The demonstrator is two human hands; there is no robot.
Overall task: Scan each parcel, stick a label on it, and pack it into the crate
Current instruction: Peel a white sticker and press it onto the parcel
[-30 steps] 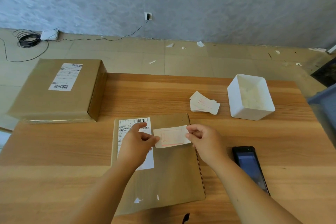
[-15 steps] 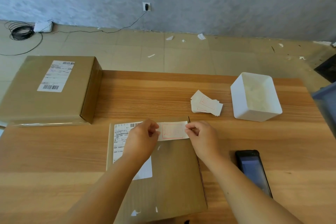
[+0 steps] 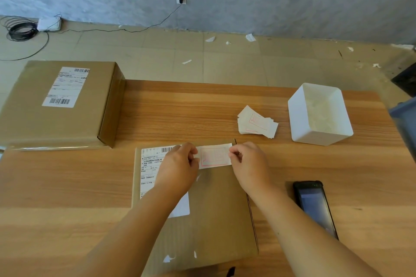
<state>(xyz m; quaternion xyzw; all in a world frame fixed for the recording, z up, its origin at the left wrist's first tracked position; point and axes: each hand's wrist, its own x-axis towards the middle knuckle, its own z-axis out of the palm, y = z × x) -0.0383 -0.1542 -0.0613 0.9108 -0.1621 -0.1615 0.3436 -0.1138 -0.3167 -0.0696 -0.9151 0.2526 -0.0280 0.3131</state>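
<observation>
A flat brown cardboard parcel with a white shipping label lies on the wooden table in front of me. A small white label with a red frame is stretched over the parcel's far right corner. My left hand pinches its left end and my right hand pinches its right end. A stack of the same labels lies further back. A black handheld scanner lies on the table to the right of my right arm.
A larger brown box with a shipping label sits at the table's far left. A white square bin stands at the far right. A dark blue crate edge shows at the right border. Cables lie on the floor behind.
Both hands have carried the small label away from me, from mid-parcel up to the parcel's far right corner, and lowered it toward the cardboard.
</observation>
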